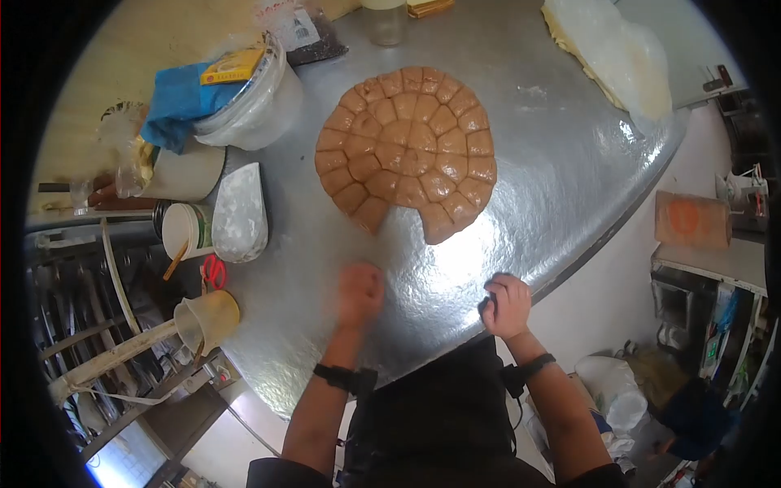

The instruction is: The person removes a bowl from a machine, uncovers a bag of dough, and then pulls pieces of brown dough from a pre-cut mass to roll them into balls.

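A round slab of shiny brown dough lies on the metal tabletop. Cuts divide it into many small pieces, and a notch opens in its near edge. My left hand is over the table below that notch, apart from the dough. Motion smears its fingers, so their state and anything in them cannot be read. Close to the table's near edge is my right hand, its fingers curled inward. What lies inside its curl, if anything, is hidden. Both wrists wear dark bands.
On the left stand a white tub with a blue cloth, a white scoop, red-handled scissors and a yellowish jug. Plastic-covered pale dough lies at the far right. The table edge curves along the right.
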The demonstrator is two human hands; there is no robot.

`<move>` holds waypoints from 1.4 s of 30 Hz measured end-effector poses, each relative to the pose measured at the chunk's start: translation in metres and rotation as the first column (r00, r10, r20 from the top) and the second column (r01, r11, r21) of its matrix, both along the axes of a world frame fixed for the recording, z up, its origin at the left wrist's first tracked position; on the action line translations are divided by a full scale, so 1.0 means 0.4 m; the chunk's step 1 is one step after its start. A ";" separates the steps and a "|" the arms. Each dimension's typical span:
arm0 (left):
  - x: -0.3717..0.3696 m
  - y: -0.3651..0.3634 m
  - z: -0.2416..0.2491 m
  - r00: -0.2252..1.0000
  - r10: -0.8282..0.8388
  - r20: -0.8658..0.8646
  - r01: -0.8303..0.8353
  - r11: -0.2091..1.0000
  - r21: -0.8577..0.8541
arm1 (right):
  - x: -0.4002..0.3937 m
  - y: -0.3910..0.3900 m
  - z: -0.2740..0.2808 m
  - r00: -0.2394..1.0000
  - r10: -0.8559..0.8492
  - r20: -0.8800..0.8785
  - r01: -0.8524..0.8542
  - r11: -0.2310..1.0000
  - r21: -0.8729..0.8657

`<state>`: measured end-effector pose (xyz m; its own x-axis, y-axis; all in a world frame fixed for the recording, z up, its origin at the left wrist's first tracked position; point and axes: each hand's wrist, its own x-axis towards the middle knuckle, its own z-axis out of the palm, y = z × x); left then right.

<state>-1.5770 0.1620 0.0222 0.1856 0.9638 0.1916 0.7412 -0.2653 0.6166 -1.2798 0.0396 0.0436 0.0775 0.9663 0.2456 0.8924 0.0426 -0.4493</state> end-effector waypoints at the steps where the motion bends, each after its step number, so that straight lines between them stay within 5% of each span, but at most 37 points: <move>1: -0.011 -0.063 -0.031 0.976 -0.216 -0.034 0.213 0.974 -0.078 | 0.000 0.003 0.002 1.000 0.002 -0.022 -0.002 1.000 -0.006; 2: -0.022 -0.108 -0.047 0.904 -0.424 -0.051 0.412 0.897 -0.158 | 0.001 0.005 0.000 1.000 0.009 -0.020 -0.009 1.000 -0.001; 3: -0.051 -0.128 -0.035 0.907 -0.419 -0.053 0.407 0.900 -0.155 | 0.001 0.001 -0.004 1.000 0.002 -0.017 -0.002 1.000 -0.005; 6: -0.126 -0.093 0.013 0.924 -0.382 0.012 0.378 0.907 -0.186 | 0.002 0.001 -0.010 1.000 -0.001 -0.017 0.001 1.000 0.016; 8: -0.100 -0.002 0.011 0.984 -0.081 -0.158 0.086 0.996 0.026 | 0.003 0.002 -0.012 1.000 -0.004 -0.015 0.005 1.000 0.030; 12: 0.004 -0.039 0.024 0.996 -0.086 -0.040 0.084 0.995 -0.049 | 0.001 -0.001 -0.002 1.000 0.000 -0.020 0.001 1.000 0.020; 14: -0.052 -0.134 -0.009 0.904 -0.426 0.044 0.425 0.905 0.035 | 0.000 0.003 -0.004 1.000 -0.009 0.002 0.009 1.000 0.019; 15: -0.093 -0.110 -0.001 0.902 -0.430 0.041 0.429 0.903 0.038 | -0.002 0.003 -0.004 1.000 -0.013 0.001 0.013 1.000 0.024; 17: -0.177 -0.051 0.027 0.913 -0.407 -0.022 0.385 0.879 -0.282 | 0.000 0.002 -0.002 1.000 -0.010 -0.007 0.010 1.000 0.014; 18: -0.146 -0.019 0.039 0.914 -0.405 -0.019 0.384 0.880 -0.280 | 0.003 0.002 -0.003 1.000 -0.009 -0.004 0.009 1.000 0.015; 20: -0.059 0.050 0.053 0.982 -0.125 -0.144 0.135 0.989 0.061 | 0.003 0.002 -0.011 1.000 -0.003 -0.021 0.004 0.999 0.041; 24: -0.074 -0.080 -0.006 0.957 -0.260 -0.128 0.262 0.965 -0.003 | 0.002 0.004 -0.005 1.000 0.002 -0.031 -0.002 1.000 0.019; 27: -0.179 -0.109 0.008 0.921 -0.385 -0.060 0.364 0.905 -0.218 | 0.003 0.003 -0.009 1.000 0.003 -0.002 -0.003 0.999 0.034; 30: -0.138 0.021 0.017 0.949 -0.277 -0.150 0.253 0.954 -0.159 | 0.010 0.000 -0.009 1.000 0.003 -0.012 -0.002 0.999 0.046; 32: -0.045 0.072 0.055 1.000 -0.021 0.013 0.022 0.998 -0.054 | 0.005 0.003 -0.010 1.000 0.001 -0.011 0.000 0.998 0.062; 33: -0.041 0.038 0.041 1.000 -0.024 0.006 0.024 0.998 -0.061 | 0.003 0.004 -0.005 1.000 -0.003 -0.001 0.003 0.998 0.059; 35: -0.052 -0.059 0.000 0.905 -0.425 -0.035 0.423 0.905 -0.041 | 0.001 0.001 -0.007 1.000 -0.005 -0.008 0.005 0.998 0.055; 39: -0.149 -0.070 0.016 0.877 -0.471 0.097 0.481 0.861 -0.167 | 0.003 0.005 -0.005 1.000 -0.002 -0.018 0.003 0.998 0.061; 41: -0.118 0.024 0.053 0.984 -0.176 0.029 0.179 0.971 -0.156 | 0.005 0.003 -0.005 1.000 -0.003 -0.002 0.003 0.998 0.062; 42: -0.090 0.031 0.042 0.984 -0.176 0.029 0.178 0.972 -0.156 | 0.002 0.004 -0.006 1.000 -0.009 0.006 0.009 0.998 0.065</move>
